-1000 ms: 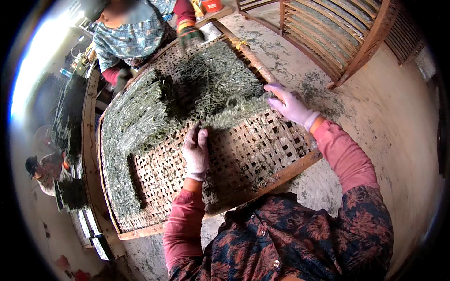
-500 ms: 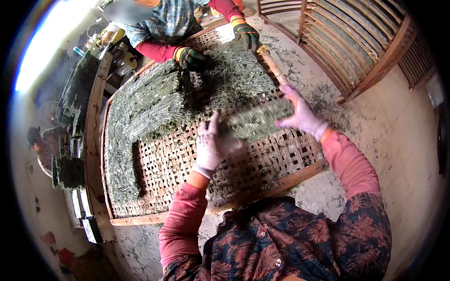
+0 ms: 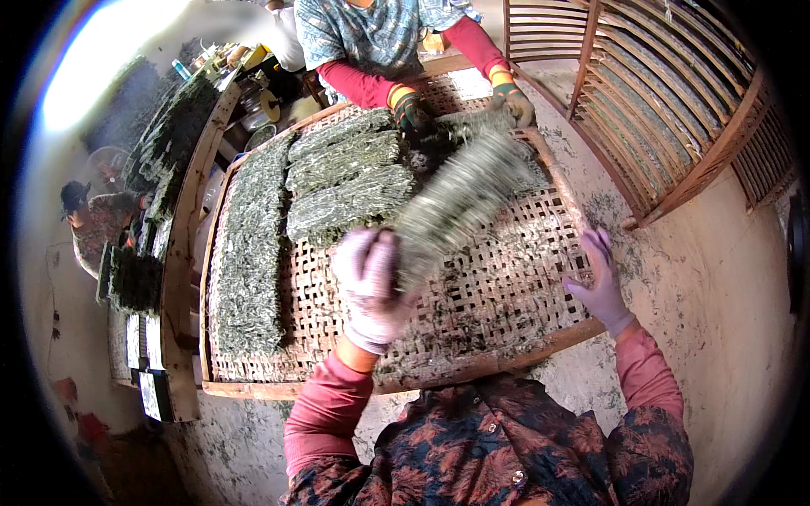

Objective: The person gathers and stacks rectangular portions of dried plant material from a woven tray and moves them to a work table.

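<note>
While the woven tray (image 3: 540, 244) stays beneath, the strip (image 3: 464, 198), earlier between both hands, now slants from the left hand (image 3: 369, 285) alone, fingers pinching its near end; the right hand (image 3: 602, 280) is by the tray's rim, fingers spread; a slatted rack (image 3: 675, 105) stands to the right; a co-worker's gloves (image 3: 411, 110) are near the strip's far end; the strip looks green, fibrous, blurred.

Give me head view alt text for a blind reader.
A gloved left hand holds a blurred green bundle over a woven tray; the open right hand is at its right edge. More bundles lie on the tray's left; a co-worker's hands are opposite.
</note>
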The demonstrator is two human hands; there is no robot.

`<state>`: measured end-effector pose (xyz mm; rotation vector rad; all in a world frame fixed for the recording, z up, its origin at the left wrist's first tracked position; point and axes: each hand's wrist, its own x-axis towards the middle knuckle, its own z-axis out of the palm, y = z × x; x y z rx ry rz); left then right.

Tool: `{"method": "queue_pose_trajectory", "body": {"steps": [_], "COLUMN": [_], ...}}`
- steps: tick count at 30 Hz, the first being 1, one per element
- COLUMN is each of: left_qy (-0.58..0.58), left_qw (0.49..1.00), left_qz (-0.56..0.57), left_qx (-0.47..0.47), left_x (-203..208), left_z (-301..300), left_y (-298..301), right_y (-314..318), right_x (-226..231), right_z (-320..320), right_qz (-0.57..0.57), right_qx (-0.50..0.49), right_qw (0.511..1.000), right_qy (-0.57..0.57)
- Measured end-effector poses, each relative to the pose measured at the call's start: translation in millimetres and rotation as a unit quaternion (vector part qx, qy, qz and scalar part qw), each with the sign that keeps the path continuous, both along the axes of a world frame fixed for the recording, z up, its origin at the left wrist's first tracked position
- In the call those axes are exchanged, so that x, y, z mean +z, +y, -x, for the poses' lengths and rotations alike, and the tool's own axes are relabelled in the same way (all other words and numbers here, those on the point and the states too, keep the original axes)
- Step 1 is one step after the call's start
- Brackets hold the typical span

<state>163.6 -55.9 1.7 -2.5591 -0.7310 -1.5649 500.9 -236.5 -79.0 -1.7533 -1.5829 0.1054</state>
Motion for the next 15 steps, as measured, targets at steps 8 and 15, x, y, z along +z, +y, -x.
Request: {"method": "queue_pose_trajectory", "body": {"steps": [8, 15], "left_qy": [0.099, 0.289], "left_qw": [0.929, 0.920], "left_qz": [-0.109, -0.001], "left_qx": [0.339, 0.266], "left_x": [27, 55], "left_z": [32, 19], "left_y": [110, 94], "right_y": [2, 1], "right_x": [-16, -24], "right_z": [12, 10], "right_qz": [0.056, 0.042], "right_qx": [-0.053, -0.045], "right_qw": [0.991, 0.994], "right_qy": [-0.106, -0.094]}}
